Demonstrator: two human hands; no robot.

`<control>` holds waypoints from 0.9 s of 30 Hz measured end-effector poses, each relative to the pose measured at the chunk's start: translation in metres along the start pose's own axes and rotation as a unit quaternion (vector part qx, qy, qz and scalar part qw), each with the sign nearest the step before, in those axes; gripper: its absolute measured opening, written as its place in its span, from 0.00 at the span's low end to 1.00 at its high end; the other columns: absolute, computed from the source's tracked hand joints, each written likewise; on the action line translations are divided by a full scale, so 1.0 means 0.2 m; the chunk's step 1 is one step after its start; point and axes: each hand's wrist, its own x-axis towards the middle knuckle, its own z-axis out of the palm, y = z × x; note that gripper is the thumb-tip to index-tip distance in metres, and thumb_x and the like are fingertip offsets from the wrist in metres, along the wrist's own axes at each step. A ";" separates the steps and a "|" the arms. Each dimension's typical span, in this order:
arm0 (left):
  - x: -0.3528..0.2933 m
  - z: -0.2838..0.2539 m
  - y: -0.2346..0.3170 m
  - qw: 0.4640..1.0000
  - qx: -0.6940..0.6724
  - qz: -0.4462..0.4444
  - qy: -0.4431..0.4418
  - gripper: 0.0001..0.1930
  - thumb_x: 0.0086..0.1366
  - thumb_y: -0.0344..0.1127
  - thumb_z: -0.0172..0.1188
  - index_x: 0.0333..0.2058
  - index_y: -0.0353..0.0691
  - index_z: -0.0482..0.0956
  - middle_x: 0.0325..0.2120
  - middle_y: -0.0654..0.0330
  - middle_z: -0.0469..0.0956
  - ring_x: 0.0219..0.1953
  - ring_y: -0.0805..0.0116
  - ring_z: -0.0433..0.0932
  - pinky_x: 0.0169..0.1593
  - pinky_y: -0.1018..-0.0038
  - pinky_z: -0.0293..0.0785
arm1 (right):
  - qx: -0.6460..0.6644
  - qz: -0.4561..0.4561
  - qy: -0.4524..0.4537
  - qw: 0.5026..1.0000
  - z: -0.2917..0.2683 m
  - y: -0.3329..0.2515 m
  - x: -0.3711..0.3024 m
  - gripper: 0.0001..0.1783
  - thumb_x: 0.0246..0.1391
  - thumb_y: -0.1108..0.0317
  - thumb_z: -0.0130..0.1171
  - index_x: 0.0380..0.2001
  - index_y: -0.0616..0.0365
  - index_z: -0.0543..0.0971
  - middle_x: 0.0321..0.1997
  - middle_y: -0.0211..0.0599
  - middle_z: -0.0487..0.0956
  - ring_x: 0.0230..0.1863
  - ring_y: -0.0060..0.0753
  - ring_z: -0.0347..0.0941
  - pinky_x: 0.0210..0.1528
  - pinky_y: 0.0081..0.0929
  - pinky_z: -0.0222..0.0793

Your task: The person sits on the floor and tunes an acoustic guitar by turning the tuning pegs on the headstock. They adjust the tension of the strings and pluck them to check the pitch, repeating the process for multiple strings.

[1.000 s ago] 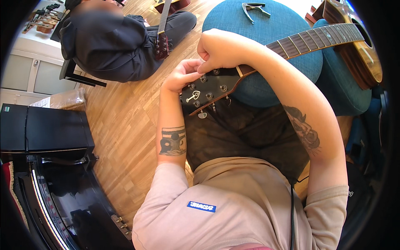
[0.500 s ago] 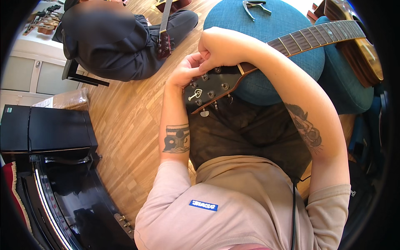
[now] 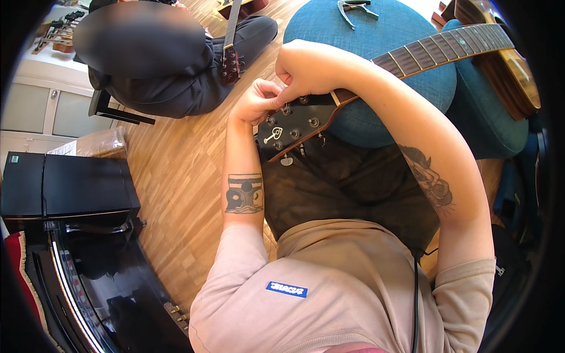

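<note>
In the head view, the left hand (image 3: 254,103) and right hand (image 3: 303,67) meet at the upper edge of the acoustic guitar's black headstock (image 3: 299,119), fingers drawn narrow and curled; I cannot tell what they pinch. The guitar (image 3: 425,54) lies slantwise, neck across a round blue stool (image 3: 406,32) and body at the right. A metal clamp (image 3: 359,7) rests on that stool. Upper left, another person (image 3: 170,97) sits beside a dark red guitar (image 3: 230,66).

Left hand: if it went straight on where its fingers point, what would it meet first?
The left hand would probably meet the right hand first, beside the guitar headstock; whether they touch is unclear.
</note>
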 end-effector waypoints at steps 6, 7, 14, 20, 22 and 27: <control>0.05 0.23 0.08 0.998 -0.038 0.031 0.042 0.16 0.55 0.32 0.72 0.41 0.31 0.82 0.35 0.60 0.83 0.34 0.74 0.81 0.40 0.79 0.75 | 0.008 0.005 0.000 1.000 0.00 0.02 0.01 0.21 0.39 0.58 0.70 0.12 0.64 0.73 0.12 0.42 0.69 0.16 0.37 0.64 0.22 0.33 0.62; 0.04 0.21 0.07 0.999 -0.035 0.031 0.023 0.15 0.56 0.31 0.71 0.41 0.30 0.82 0.35 0.60 0.83 0.34 0.73 0.81 0.41 0.78 0.75 | 0.008 0.005 0.004 1.000 0.01 0.03 0.00 0.21 0.39 0.59 0.70 0.12 0.64 0.73 0.12 0.42 0.69 0.16 0.36 0.64 0.22 0.33 0.62; 0.03 -0.06 -0.03 0.999 -0.001 0.002 -0.048 0.15 0.53 0.27 0.73 0.39 0.30 0.83 0.32 0.58 0.84 0.32 0.74 0.81 0.36 0.81 0.76 | -0.012 0.001 0.006 1.000 0.01 0.01 0.01 0.21 0.39 0.60 0.69 0.11 0.64 0.71 0.10 0.40 0.66 0.15 0.34 0.62 0.21 0.32 0.60; 0.10 -0.04 -0.05 0.995 -0.025 -0.028 -0.097 0.15 0.53 0.34 0.76 0.35 0.31 0.84 0.26 0.63 0.82 0.25 0.81 0.75 0.27 0.85 0.67 | -0.022 0.022 0.022 0.999 0.01 -0.02 -0.01 0.26 0.42 0.57 0.71 0.09 0.62 0.67 0.09 0.35 0.61 0.15 0.27 0.57 0.20 0.31 0.56; 0.09 0.01 -0.04 0.997 -0.003 -0.038 -0.071 0.16 0.51 0.40 0.75 0.30 0.33 0.83 0.22 0.70 0.76 0.23 0.85 0.67 0.25 0.85 0.58 | -0.024 0.005 0.017 1.000 0.01 0.00 -0.01 0.28 0.43 0.55 0.71 0.09 0.61 0.66 0.09 0.33 0.60 0.15 0.26 0.55 0.19 0.30 0.54; 0.08 0.08 -0.03 0.999 0.012 -0.030 -0.028 0.15 0.52 0.43 0.74 0.26 0.39 0.81 0.18 0.73 0.70 0.20 0.85 0.62 0.23 0.84 0.52 | -0.030 0.017 0.008 0.999 0.02 -0.01 0.02 0.30 0.43 0.54 0.73 0.09 0.60 0.64 0.10 0.29 0.56 0.16 0.24 0.51 0.19 0.29 0.51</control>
